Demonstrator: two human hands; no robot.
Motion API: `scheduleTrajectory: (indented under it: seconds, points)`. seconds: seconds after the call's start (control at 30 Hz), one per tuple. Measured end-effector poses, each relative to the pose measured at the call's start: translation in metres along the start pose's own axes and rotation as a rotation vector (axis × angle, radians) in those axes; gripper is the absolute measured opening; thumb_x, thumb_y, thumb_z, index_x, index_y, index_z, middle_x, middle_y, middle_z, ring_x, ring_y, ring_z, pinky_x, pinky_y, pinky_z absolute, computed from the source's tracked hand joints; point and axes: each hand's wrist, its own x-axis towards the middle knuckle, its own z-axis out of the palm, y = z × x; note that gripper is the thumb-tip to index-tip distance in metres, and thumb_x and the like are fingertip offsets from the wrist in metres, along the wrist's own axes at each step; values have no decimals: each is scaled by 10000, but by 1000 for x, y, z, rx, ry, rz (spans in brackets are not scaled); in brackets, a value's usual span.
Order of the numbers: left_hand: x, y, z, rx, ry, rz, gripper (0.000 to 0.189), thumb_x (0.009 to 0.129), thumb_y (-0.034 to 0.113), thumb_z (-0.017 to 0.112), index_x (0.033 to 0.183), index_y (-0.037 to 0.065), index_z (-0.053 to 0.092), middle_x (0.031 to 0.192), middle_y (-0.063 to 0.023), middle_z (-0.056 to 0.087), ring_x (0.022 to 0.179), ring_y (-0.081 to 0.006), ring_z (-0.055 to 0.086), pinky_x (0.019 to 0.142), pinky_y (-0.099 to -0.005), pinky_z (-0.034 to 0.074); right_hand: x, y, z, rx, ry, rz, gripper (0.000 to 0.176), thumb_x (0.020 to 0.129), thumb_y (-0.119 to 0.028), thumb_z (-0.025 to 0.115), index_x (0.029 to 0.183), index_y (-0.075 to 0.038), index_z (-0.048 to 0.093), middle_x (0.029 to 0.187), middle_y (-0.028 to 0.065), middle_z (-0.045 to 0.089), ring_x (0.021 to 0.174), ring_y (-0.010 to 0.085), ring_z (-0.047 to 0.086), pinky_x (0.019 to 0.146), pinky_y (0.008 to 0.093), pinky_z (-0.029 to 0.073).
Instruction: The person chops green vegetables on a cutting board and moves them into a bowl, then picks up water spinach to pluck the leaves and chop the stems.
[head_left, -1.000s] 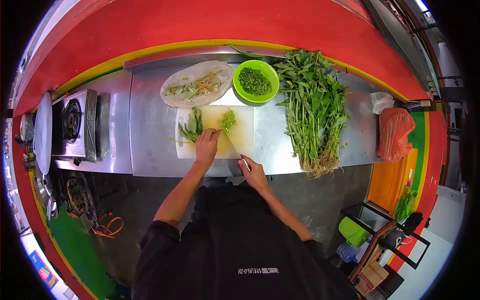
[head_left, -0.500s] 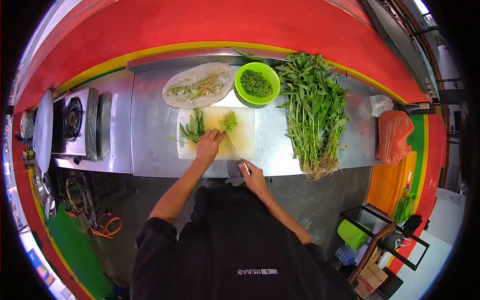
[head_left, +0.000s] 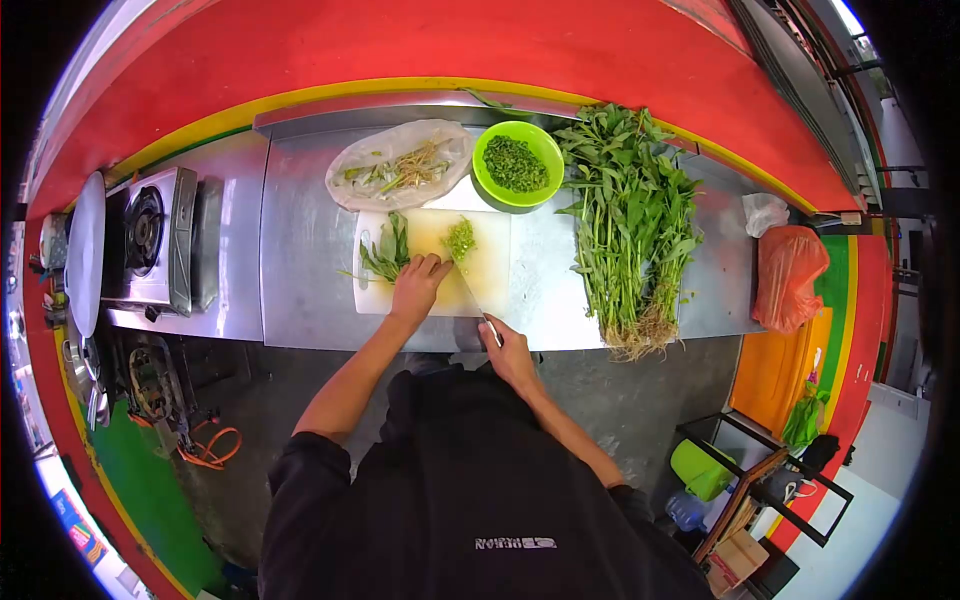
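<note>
My left hand presses a bunch of green leafy stems flat on the pale cutting board. My right hand grips the handle of a knife, whose blade runs across the board just right of my left fingers. A small heap of chopped greens lies on the board beyond the blade.
A green bowl of chopped greens and a clear bag of trimmings sit behind the board. A big pile of leafy stalks lies on the steel counter at right, past it an orange bag. A gas stove stands left.
The knife blade has moved in closer to my left fingers and the stems; both hands otherwise stay in place on the board.
</note>
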Motion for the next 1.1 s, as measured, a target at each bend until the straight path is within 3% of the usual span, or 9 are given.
scheduleTrajectory:
  seconds: [0.27,0.33,0.43,0.53,0.73,0.8,0.9,1.1]
  points:
    - [1,3,-3,-32,42,1,362,834,45,644,1167,148,740,990,-27,619,948,-240,617,800,-394,542,23,0,13,16,16,-22,451,1025,-378,593,1322,-45,653,1026,310,708,978,460,707,849,473,550]
    - [0,0,-1,-57,42,-11,356,835,46,651,1164,146,743,996,-24,624,948,-241,618,800,-395,544,22,-2,10,-10,-30,55,457,1025,-385,593,1323,-43,652,1028,317,706,989,460,706,855,474,550]
    - [1,1,-1,-104,52,-18,342,833,51,664,1152,137,751,1010,-24,627,947,-248,620,802,-396,544,17,2,10,18,13,-41,455,1026,-385,592,1324,-47,652,1028,320,704,977,458,709,855,471,550]
    - [-1,2,-2,-96,46,-20,318,841,52,664,1136,127,758,995,-32,631,935,-252,622,805,-397,540,16,0,9,-18,-33,49,458,1027,-389,590,1330,-50,649,1031,320,703,973,460,710,854,474,550]
    - [0,4,-2,-82,51,-30,314,845,73,643,1131,140,755,976,-29,609,969,-234,618,813,-396,547,27,-9,13,14,18,-36,472,1030,-398,587,1330,-37,646,1012,317,708,951,456,718,833,462,553]
    - [-1,3,0,-148,49,-63,284,861,73,643,1119,117,755,969,-36,611,954,-245,620,812,-395,546,23,-20,7,49,-64,111,473,1030,-398,590,1327,-35,647,982,309,715,923,442,728,821,448,556]
    - [0,5,3,-184,114,-67,263,876,72,638,1110,98,755,964,-43,613,934,-257,620,812,-401,542,18,-6,12,34,6,-16,472,1029,-398,592,1321,-31,651,960,298,722,897,428,736,810,443,559]
    - [0,9,0,-178,96,-76,251,890,80,639,1114,92,752,976,-46,622,922,-258,618,814,-408,535,19,-1,11,1,-31,48,464,1024,-391,600,1312,-32,657,980,305,716,941,442,727,820,449,558]
